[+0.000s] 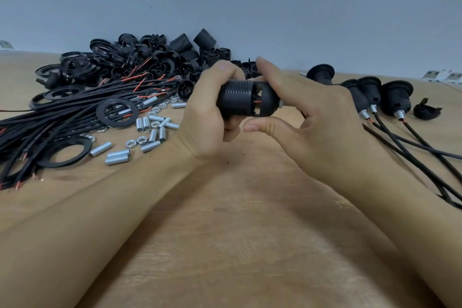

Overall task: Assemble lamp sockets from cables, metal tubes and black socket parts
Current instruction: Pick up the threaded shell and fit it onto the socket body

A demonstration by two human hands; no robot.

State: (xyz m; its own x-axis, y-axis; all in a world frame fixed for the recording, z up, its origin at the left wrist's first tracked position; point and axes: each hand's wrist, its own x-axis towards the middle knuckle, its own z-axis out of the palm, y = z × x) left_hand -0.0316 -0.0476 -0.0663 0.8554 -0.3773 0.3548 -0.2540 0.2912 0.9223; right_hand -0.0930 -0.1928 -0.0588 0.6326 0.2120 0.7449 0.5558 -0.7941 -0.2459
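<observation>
Here both hands [210,107] [312,117] clasp a socket [240,101] showing red wire inside.

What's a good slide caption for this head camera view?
Both hands join black socket halves above table, parts piled left.

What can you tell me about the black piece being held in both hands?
The black socket looks like matte plastic. It lies sideways above the wooden table: a ribbed threaded barrel in the left hand, a smooth rounded cap in the right hand. A gap between them shows red wire, and a silvery metal end pokes out rightward.
</observation>
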